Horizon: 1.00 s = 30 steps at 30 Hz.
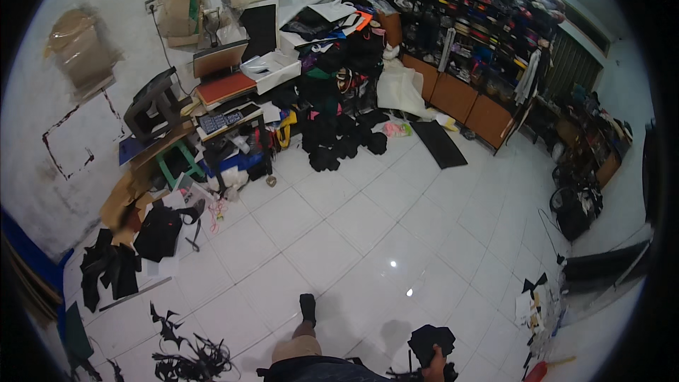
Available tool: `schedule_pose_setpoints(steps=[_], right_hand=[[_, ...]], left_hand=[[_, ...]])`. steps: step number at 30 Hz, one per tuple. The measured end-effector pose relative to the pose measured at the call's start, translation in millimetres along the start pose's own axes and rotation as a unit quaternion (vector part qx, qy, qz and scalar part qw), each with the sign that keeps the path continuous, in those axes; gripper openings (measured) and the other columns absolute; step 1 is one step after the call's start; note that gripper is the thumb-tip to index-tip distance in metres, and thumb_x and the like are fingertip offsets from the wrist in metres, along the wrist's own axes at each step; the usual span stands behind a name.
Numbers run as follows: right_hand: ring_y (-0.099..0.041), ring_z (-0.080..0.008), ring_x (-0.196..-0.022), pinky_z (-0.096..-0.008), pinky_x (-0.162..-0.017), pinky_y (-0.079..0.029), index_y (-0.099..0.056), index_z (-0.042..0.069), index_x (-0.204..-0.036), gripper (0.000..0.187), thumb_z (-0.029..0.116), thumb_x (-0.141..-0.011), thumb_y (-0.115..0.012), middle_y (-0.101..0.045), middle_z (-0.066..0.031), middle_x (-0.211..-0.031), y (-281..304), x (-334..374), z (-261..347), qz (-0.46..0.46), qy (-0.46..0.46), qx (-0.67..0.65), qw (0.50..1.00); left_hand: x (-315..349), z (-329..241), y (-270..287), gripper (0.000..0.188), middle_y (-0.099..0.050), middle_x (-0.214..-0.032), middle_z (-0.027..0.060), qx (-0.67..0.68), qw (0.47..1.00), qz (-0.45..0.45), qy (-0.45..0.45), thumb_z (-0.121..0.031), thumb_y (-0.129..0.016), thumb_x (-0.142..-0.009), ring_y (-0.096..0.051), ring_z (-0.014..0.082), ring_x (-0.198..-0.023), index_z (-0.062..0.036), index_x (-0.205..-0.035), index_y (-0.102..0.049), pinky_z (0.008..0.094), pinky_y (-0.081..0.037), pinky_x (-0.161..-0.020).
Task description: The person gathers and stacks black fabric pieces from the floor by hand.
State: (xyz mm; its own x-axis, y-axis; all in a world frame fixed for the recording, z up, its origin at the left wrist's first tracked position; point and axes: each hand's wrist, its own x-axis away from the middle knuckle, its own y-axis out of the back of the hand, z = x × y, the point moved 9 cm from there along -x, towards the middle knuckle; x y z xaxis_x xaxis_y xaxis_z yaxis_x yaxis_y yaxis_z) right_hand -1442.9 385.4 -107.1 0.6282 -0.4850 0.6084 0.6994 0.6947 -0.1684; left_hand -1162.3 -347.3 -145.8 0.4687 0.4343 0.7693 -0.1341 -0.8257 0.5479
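At the lower edge, right of centre, my right hand (436,364) is closed on a black fabric piece (428,339), its fingers lying over the right side. The piece has an angular outline; its exact kind does not show. More dark material and thin strips hang just below it, partly cut off by the frame. My left hand is out of view. One of my feet, in a dark sock (307,308), is forward on the white tiled floor (339,240), left of the held piece.
Tangled black straps (194,361) lie at the lower left, with a black bag (159,232) beyond. A cluttered desk (230,124), a dark cloth heap (329,141) and packed shelves (460,42) line the back. A black flat panel (440,145) lies on the floor.
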Motion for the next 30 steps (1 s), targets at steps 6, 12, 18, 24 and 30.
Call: schedule_pose_setpoints(steps=[6,12,18,24,30], right_hand=[[-0.067,-0.0302,-0.084,-0.0411,-0.066,-0.059,-0.054,0.004,-0.117,0.041,0.018,-0.08,-0.064,-0.065,-0.0143,-0.103,-174.0,-86.0,28.7,-0.01,0.021,-0.018,1.0],[-0.067,-0.0304,-0.086,-0.04,-0.073,-0.058,-0.054,0.002,-0.118,0.04,0.02,-0.083,-0.061,-0.065,-0.0149,-0.104,-267.4,-151.4,64.7,-0.036,0.014,-0.074,0.997],[-0.065,-0.0289,-0.095,-0.0397,-0.081,-0.056,-0.054,-0.001,-0.118,0.038,0.019,-0.086,-0.059,-0.064,-0.0151,-0.108,-386.6,-273.8,90.2,-0.044,0.001,-0.074,0.996],[-0.06,-0.029,-0.102,-0.042,-0.088,-0.052,-0.049,0.005,-0.125,0.053,0.013,-0.077,-0.071,-0.059,-0.0124,-0.113,-557.0,-413.8,170.8,0.017,-0.004,-0.103,0.995],[-0.059,-0.0251,-0.1,-0.0384,-0.084,-0.053,-0.049,0.005,-0.122,0.049,0.012,-0.078,-0.07,-0.059,-0.0101,-0.11,-768.5,-546.4,225.2,0.07,-0.005,-0.068,0.995]], left_hand=[[-120.5,-185.6,115.9,0.031,-0.062,-0.068,0.0044,-0.312,0.807,-0.194,-0.462,-0.026,-0.062,-0.081,-0.059,0.0183,-0.063,-0.0124,-0.108,-0.066,0.0354,-0.05,-0.06],[-293.4,-535.4,250.4,0.036,-0.065,-0.091,0.0155,0.067,0.967,-0.158,-0.189,-0.028,-0.066,-0.083,-0.062,0.0278,-0.087,0.0023,-0.103,-0.061,0.0341,-0.048,-0.081],[-348.1,-755.3,263.9,0.035,-0.06,-0.084,0.0047,0.197,0.949,-0.103,-0.224,-0.027,-0.064,-0.086,-0.056,0.0141,-0.075,-0.0019,-0.109,-0.057,0.0275,-0.045,-0.071],[-405.1,-758.5,197.2,0.043,-0.06,-0.073,0.0047,0.097,0.993,0.028,-0.057,-0.033,-0.07,-0.083,-0.053,0.0126,-0.061,-0.0031,-0.111,-0.057,0.0271,-0.044,-0.054],[-436.7,-743.5,219.5,0.025,-0.053,-0.059,0.0025,0.116,0.972,0.038,0.201,-0.03,-0.069,-0.082,-0.053,0.0144,-0.054,-0.0067,-0.084,-0.062,0.0301,-0.044,-0.05]])
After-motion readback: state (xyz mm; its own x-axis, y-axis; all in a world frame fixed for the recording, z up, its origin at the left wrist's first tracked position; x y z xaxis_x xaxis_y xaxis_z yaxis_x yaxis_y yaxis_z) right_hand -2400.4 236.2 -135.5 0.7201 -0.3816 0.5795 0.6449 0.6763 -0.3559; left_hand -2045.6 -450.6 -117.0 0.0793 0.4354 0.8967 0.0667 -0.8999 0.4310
